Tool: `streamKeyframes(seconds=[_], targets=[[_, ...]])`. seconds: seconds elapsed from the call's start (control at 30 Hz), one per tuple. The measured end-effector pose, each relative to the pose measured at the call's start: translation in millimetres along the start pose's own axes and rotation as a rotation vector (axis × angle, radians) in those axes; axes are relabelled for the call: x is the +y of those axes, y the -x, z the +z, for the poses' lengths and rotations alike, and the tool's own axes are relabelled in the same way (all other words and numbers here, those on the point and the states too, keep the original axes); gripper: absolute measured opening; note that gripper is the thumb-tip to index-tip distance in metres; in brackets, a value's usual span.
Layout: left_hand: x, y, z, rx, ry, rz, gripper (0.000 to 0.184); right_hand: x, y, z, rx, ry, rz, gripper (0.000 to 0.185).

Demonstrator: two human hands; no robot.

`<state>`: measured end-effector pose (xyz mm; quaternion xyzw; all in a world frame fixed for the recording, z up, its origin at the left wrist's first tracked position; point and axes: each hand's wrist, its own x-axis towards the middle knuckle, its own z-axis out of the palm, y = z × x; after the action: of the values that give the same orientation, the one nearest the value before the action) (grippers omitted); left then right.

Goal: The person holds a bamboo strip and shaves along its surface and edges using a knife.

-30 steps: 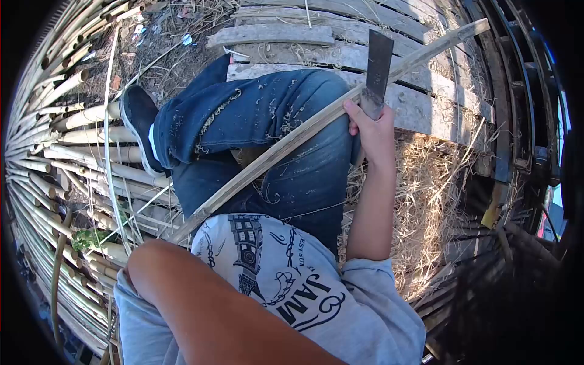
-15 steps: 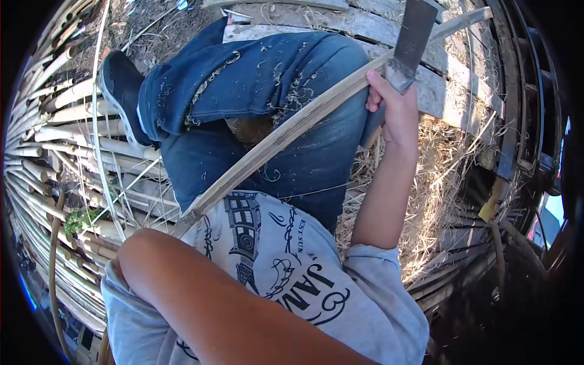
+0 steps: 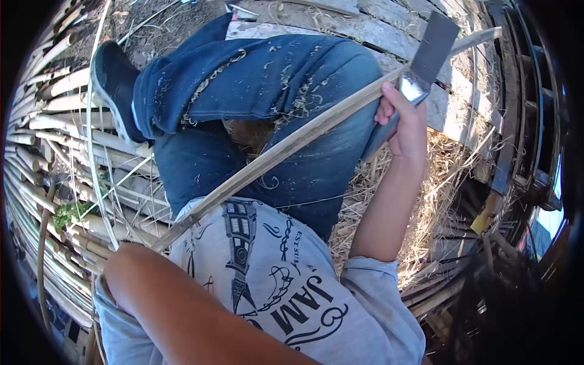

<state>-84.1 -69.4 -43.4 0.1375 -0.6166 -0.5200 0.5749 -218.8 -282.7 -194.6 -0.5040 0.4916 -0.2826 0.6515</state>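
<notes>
My right hand [image 3: 406, 125] is closed around the grey handle of a broad-bladed knife [image 3: 435, 47], its square-ended blade pointing up and to the right. A fingertip of that hand touches or lies very close to a long split strip of wood [image 3: 292, 139]. The strip slants across my thighs, from beside my left elbow up past the blade, which covers part of it. My left arm [image 3: 201, 298] is bent, its forearm running toward the bottom of the view. My left hand is out of sight.
Curled shavings cling to my jeans [image 3: 255, 79]. Straw-like shavings [image 3: 435, 201] cover the ground at right, beside weathered planks [image 3: 365, 33]. Many bamboo poles [image 3: 67, 103] lie at left, with a small green plant [image 3: 73, 213] among them.
My right hand and the knife sit slightly farther right and lower in view. The strip's lower end shows farther left, and my left elbow has shifted a little left and down.
</notes>
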Motion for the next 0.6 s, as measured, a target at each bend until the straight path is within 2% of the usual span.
streamKeyframes(seconds=[0.07,0.13,0.33,0.43,0.6], targets=[[5,2,4,0.043,0.012,0.021,0.055,0,2,-7,-0.034,0.039,-0.002,0.016],[12,3,8,0.029,-0.007,0.017,0.055,5,-7,18,-0.049,0.002,-0.035,0.015],[2,0,-13,-0.074,0.003,-0.028,0.054,-1,-3,-6,-0.050,-0.026,0.031,0.021],[1,7,-9,-0.024,-0.014,0.001,0.054,-1,0,-1,0.016,0.005,0.010,0.018],[15,15,11,0.090,0.020,0.038,0.053,3,-6,-9,-0.037,0.000,0.012,0.018]])
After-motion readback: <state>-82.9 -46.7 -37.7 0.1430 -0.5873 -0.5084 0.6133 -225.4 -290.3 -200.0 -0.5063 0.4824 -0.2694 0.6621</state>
